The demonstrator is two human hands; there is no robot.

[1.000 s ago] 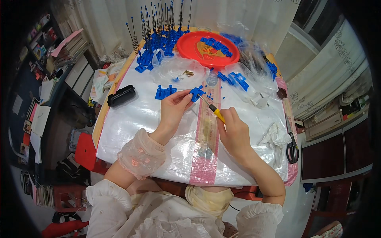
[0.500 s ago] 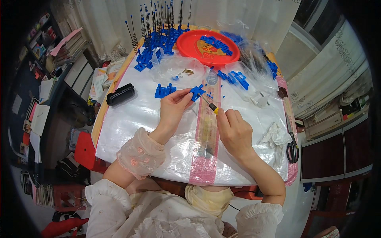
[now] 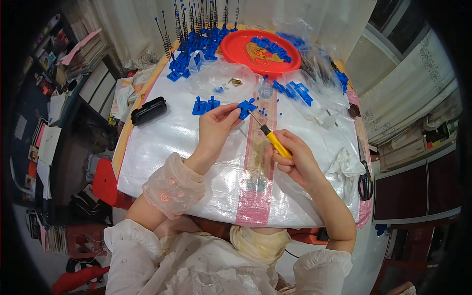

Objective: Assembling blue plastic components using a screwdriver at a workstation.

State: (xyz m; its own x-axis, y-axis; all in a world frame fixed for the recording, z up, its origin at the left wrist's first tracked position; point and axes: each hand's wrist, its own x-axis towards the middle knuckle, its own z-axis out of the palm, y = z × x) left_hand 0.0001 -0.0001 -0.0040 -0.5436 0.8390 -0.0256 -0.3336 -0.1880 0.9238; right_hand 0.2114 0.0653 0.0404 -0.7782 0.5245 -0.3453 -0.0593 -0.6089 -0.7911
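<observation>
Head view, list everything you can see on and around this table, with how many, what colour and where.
Table cover: one, white woven plastic with a pink stripe, over the whole table.
Red tray: one, far middle, blue parts in it.
Blue part: one, pinched at the left fingertips, screwdriver tip against it.
Blue parts pair: two, on the cover left of the held part.
Blue bases with springy rods: many, far left edge.
Loose blue parts: several, right of centre.
Clear bags: a few, near the tray.
Black case: one, left edge.
Scissors: one, black handles, right edge.
White cloth: one, right side.
Screwdriver: one, yellow handle, in the right hand.
Left hand: holding the blue part.
Right hand: gripping the screwdriver.
</observation>
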